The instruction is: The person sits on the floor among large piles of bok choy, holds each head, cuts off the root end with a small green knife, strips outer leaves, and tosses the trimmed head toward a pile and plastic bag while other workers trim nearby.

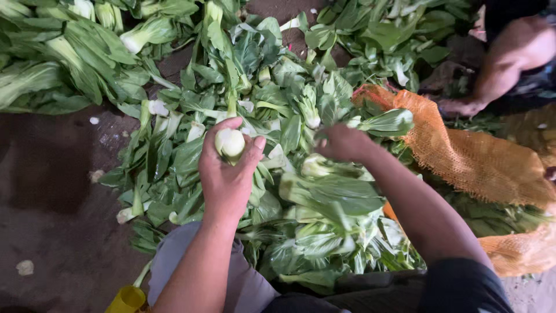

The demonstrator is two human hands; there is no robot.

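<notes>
My left hand (227, 174) grips a head of bok choy (230, 142) by its pale round base, with the base turned up toward me. My right hand (343, 142) reaches over the pile and closes on another bok choy (387, 122) with broad green leaves, close to the orange mesh sack. Below both hands lies a bundle of bok choy (324, 214) across my lap.
Loose bok choy and torn leaves (75, 52) cover the dark ground at the back and left. An orange mesh sack (480, 162) lies on the right. Another person's arm (504, 64) reaches in at the top right. A yellow object (126, 300) sits by my knee.
</notes>
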